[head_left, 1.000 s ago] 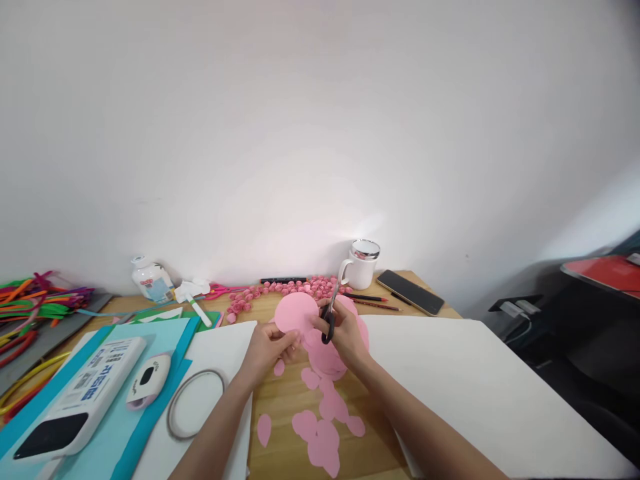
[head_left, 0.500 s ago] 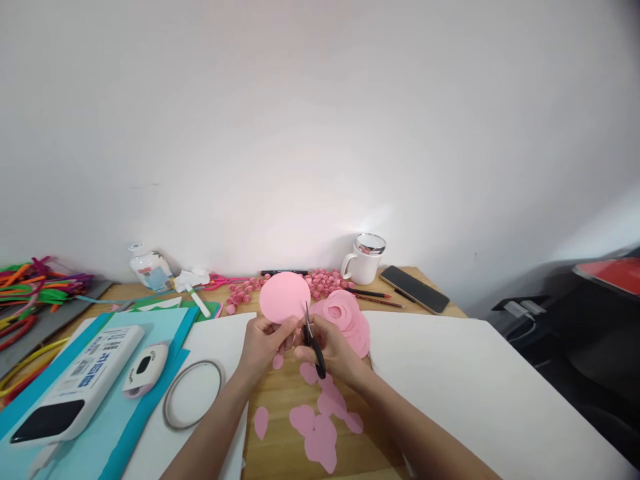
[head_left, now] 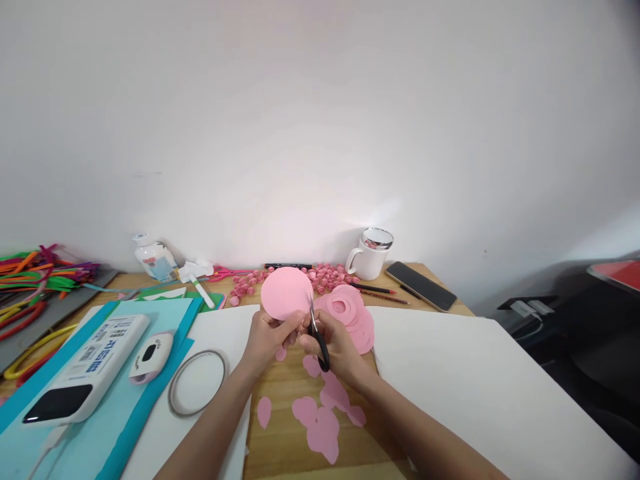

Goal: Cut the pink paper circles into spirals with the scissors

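One slip could nick us — short of the back edge of the tabletop, our left hand pinches a pink paper disc, right hand gripping black-handled scissors alongside.

Forearms angled inward, fingers curled

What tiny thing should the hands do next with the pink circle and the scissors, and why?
I'd probably snip gently with the scissors while the left hand holds the pink paper circle. The right hand has the scissors pointing up, with the blades by the circle's right edge. I can't tell if the paper is between them.
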A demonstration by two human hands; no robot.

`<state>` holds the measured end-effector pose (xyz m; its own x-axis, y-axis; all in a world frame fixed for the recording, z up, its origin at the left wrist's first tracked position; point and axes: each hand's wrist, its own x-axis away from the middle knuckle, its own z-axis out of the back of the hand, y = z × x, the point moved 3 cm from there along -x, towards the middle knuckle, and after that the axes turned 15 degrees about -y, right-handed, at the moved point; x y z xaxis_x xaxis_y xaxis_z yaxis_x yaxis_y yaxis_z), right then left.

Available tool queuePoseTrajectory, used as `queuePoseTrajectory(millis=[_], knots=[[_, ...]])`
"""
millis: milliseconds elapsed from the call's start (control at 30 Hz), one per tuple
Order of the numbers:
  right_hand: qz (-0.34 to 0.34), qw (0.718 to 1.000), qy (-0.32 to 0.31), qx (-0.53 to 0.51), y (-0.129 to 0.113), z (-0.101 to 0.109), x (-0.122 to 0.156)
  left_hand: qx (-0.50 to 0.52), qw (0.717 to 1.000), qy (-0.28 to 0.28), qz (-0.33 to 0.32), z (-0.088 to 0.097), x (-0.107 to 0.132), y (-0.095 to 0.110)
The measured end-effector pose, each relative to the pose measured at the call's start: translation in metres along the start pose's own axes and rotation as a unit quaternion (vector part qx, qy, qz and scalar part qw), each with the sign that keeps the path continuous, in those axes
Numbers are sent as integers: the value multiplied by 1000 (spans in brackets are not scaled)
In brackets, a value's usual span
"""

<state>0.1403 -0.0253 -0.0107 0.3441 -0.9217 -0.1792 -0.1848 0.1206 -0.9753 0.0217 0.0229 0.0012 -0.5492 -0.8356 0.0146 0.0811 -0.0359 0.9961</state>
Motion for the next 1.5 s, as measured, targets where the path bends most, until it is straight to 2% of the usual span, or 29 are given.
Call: queuePoseTrajectory(millis=[333, 500, 733, 933, 1200, 1500], knots=[[-16, 999, 20, 33, 13, 0, 2, 27, 1000, 2, -1, -2, 0, 2], [28, 999, 17, 16, 6, -2, 1, 32, 999, 18, 19, -4, 1, 2], [40, 999, 14, 15, 3, -1, 1, 51, 998, 10, 21, -7, 3, 4], [34, 999, 14, 0, 8, 0, 2, 42, 999, 11, 21, -3, 2, 0], [4, 999, 26, -29, 12, 1, 3, 51, 999, 6, 16, -4, 3, 5], [-24, 999, 42, -7, 15, 2, 4, 70, 997, -18, -4, 0, 0, 1]])
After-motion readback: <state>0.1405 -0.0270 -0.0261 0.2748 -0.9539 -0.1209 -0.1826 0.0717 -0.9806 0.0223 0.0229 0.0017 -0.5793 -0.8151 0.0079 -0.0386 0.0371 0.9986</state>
